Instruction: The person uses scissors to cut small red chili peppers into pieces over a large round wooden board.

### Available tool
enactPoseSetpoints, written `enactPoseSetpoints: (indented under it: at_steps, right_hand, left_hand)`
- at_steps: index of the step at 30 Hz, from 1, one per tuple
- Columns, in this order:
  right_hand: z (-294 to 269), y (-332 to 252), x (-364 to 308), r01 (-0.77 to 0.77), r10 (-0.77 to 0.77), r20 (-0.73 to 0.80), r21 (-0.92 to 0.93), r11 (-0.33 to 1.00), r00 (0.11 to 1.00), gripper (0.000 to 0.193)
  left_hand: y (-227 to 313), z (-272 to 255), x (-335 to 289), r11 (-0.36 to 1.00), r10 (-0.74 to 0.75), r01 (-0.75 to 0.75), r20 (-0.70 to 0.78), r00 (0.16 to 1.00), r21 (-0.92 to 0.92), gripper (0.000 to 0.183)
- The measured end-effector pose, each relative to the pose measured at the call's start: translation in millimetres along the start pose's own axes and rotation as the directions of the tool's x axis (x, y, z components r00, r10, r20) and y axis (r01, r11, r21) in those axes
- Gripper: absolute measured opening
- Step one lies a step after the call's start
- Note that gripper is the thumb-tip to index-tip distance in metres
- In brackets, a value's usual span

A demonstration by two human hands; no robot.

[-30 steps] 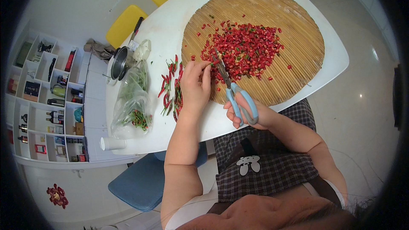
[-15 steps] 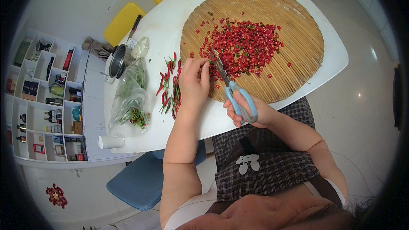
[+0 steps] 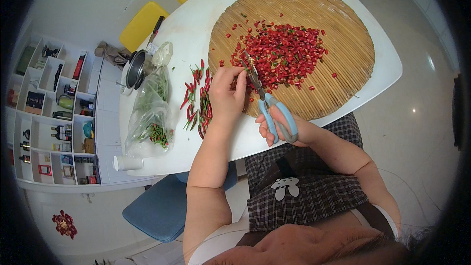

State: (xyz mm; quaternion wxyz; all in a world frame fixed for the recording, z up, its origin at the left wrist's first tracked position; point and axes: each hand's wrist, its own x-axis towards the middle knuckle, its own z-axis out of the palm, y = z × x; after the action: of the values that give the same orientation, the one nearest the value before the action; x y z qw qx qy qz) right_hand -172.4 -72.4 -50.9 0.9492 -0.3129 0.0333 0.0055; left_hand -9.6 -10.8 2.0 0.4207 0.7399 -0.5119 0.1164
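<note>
My right hand (image 3: 300,130) is closed round the handles of a pair of scissors (image 3: 268,106) with blue-and-grey grips. Its blades point away from me over the near left part of a round slatted mat (image 3: 338,24). At the blades, my left hand (image 3: 226,93) pinches a chilli, of which only a small green end (image 3: 247,69) shows; the fingers hide the rest. Chopped red chillies (image 3: 287,54) lie heaped on the mat just beyond the scissors. Whole red chillies with green stems (image 3: 191,100) are spread on the table left of my left hand.
A clear plastic bag (image 3: 147,113) with green stems and chillies lies on the white table (image 3: 191,29). Behind it are a dark pan (image 3: 136,68) and a black-handled knife (image 3: 158,25). A white cup (image 3: 128,163) lies by the near left edge. Yellow chairs (image 3: 142,24) and a blue seat (image 3: 157,211) surround the table.
My left hand has shifted slightly right, closer to the scissor blades. Less of the chilli shows at its fingertips. My right hand keeps its hold on the scissors, almost in the same place.
</note>
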Motion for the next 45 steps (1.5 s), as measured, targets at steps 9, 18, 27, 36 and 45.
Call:
enactPoseSetpoints:
  at_steps: [9, 18, 27, 36, 45]
  right_hand:
    - [-1.2, 1.6, 0.8, -0.048, 0.048, -0.02, -0.001, 0.999, 0.999, 0.047]
    - [8.8, -6.1, 0.2, -0.024, 0.014, -0.116, -0.081, 0.996, 0.993, 0.052]
    - [4.2, -3.2, -2.5, -0.014, 0.013, -0.025, -0.034, 0.999, 1.0, 0.05]
    - [1.8, -3.7, -4.1, 0.025, -0.024, -0.039, 0.011, 1.0, 0.999, 0.049]
    - [4.5, -6.6, -5.1, 0.015, -0.015, -0.04, -0.008, 1.0, 0.999, 0.049]
  left_hand:
    - [-2.8, -3.4, 0.7, 0.993, 0.08, -0.079, -0.01, 0.997, 0.092, 0.006]
    - [-6.7, -38.3, -6.1, 0.971, 0.076, -0.062, -0.054, 0.996, 0.232, 0.01]
    - [-94.6, -165.8, -119.7, 0.62, -0.114, 0.49, -0.548, 0.829, 0.612, 0.011]
    - [-62.2, -123.5, -100.8, 0.711, -0.266, 0.366, -0.252, 0.93, 0.6, 0.014]
    - [-64.4, -113.1, -92.6, 0.557, -0.628, 0.68, -0.294, 0.721, 0.478, 0.014]
